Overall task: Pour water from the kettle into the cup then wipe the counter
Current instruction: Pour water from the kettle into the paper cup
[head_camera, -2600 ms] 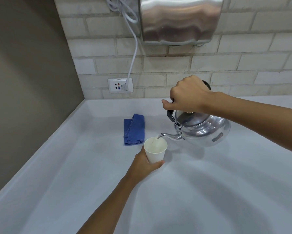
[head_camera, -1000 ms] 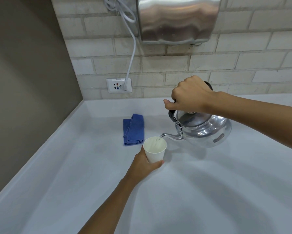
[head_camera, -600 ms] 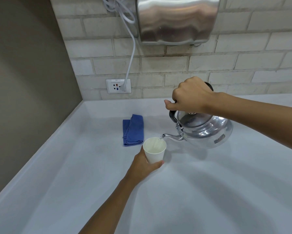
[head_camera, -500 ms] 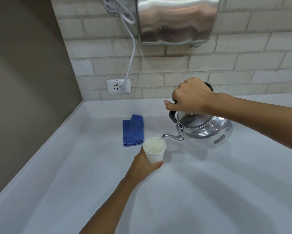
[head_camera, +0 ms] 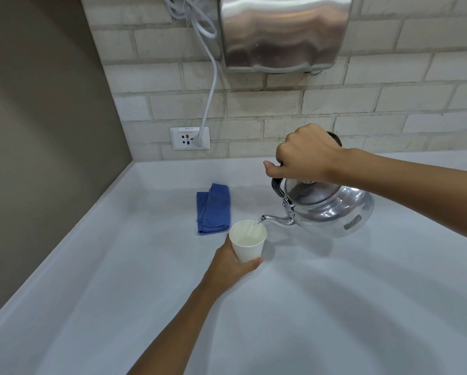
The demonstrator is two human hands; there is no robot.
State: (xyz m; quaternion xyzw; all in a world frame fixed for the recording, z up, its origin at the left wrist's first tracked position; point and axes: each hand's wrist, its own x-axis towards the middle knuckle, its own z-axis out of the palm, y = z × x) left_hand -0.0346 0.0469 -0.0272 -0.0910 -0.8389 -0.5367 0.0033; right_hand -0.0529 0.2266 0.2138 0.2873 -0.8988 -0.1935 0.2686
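The tabletop point(head_camera: 91, 307) meets the brown wall along its raised left edge. A folded blue cloth point(head_camera: 213, 209) lies left of centre, near the back. Just below it, my left hand point(head_camera: 232, 263) wraps around the white cup point(head_camera: 248, 240), which stands on the tabletop. My right hand point(head_camera: 305, 155) is clenched on the handle of the kettle point(head_camera: 329, 209), tilted, its spout over the cup's rim, water streaming in. The lower frame is bare surface.
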